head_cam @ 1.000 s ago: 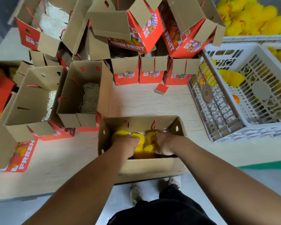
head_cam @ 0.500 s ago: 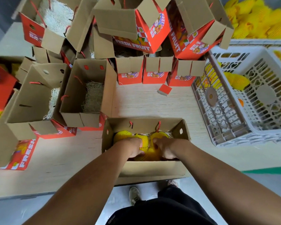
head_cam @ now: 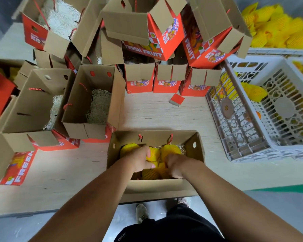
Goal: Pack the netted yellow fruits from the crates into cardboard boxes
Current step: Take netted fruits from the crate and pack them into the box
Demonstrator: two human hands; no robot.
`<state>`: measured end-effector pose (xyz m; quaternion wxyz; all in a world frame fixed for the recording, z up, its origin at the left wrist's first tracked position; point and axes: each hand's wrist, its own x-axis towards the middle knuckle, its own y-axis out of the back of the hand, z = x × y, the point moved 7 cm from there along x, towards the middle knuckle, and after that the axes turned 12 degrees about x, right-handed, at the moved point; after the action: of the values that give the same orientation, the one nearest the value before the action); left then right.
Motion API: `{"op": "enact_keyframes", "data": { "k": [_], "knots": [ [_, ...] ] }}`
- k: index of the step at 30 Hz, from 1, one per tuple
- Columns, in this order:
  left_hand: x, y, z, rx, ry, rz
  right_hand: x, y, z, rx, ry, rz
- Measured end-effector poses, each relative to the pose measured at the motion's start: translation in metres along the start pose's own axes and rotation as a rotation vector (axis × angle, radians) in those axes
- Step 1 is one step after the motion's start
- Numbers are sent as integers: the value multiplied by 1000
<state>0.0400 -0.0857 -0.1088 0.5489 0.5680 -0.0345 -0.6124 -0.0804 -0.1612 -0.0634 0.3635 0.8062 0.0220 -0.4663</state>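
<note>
Your left hand and right hand curl around netted yellow fruits inside the near cardboard box at the table edge. The foam netting likely cushions and grips; take each fruit around its middle, gently, as flesh probably bruises. More wait in the white crate, right.

Both bare forearms are reaching forward and down, converging. The left hand is curling, thumb pointing inward; the right hand is seemingly curling too, fingers hidden.
</note>
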Motion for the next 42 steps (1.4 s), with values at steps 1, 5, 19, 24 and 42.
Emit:
{"op": "enact_keyframes", "data": {
  "k": [1, 5, 19, 24, 42],
  "knots": [
    [1, 0, 2, 31, 4, -25, -1, -8, 1, 23, -18, -36],
    [2, 18, 25, 364, 4, -73, -2, -2, 3, 30, -21, -98],
    [15, 119, 300, -244, -368, 561, -123, 196, 182, 906, 501, 970],
    [91, 133, 406, -46, -381, 708, -118, 237, 301, 961, 441, 970],
    [203, 158, 436, 837, 126, 632, 106, 369, 488, 70, -199, 599]
  ]
}}
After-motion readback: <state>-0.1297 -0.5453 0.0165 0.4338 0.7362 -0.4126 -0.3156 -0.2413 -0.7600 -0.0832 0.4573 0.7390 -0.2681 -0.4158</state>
